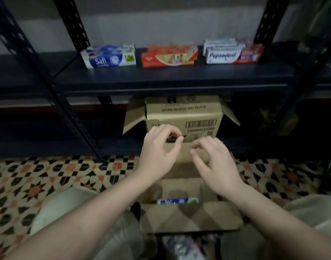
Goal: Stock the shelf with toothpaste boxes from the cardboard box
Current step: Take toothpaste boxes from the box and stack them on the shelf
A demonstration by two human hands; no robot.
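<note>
Both hands hover loosely curled, holding nothing: left hand (159,147), right hand (213,160). Safi toothpaste box (177,201) lies crosswise in my cardboard box (189,216), below and behind both wrists, roughly equidistant.

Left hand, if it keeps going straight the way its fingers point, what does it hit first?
Probably the front face of the upper cardboard box under the shelf; the left hand has its curled fingers close to that box's lower edge, though depth is unclear.
</note>
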